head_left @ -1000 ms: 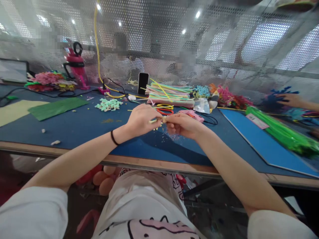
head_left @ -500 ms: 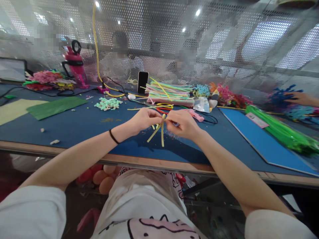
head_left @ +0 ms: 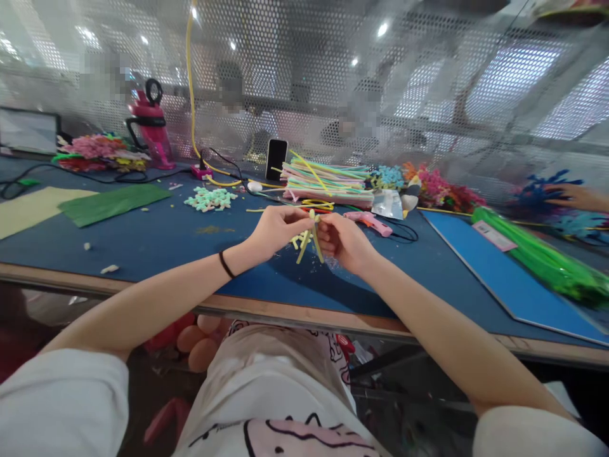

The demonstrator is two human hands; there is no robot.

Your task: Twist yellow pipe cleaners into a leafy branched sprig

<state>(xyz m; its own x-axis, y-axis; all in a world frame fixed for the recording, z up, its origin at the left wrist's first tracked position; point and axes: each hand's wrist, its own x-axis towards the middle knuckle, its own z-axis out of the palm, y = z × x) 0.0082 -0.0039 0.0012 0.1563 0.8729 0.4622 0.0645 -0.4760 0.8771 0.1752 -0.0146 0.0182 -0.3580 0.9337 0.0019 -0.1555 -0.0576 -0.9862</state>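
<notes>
My left hand [head_left: 275,230] pinches a pale yellow pipe cleaner [head_left: 304,249] between thumb and fingertips, just above the table. From the other side, my right hand [head_left: 347,242] grips the same piece, its fingers curled below. The piece has a small folded knob at the top, and two tails hang down in an inverted V. Beneath and behind it lie small yellow pieces [head_left: 295,240], partly covered by my fingers. Beyond my right hand rests a pink glue gun [head_left: 373,223]. A yellow-and-red coil [head_left: 320,205] lies just past my fingertips.
Behind my hands is a stack of pastel pipe cleaners [head_left: 333,184], with a phone [head_left: 276,158] upright beside it. Mint-green pieces [head_left: 210,199] lie left. A blue board [head_left: 495,273] and bagged green stems [head_left: 537,251] occupy the right. Another person's hand [head_left: 573,195] is at far right.
My right hand has turned, its fingers now curled under the yellow pipe cleaner. The tails have swung slightly right and look shorter. The view has shifted a little, showing more of the glue gun.
</notes>
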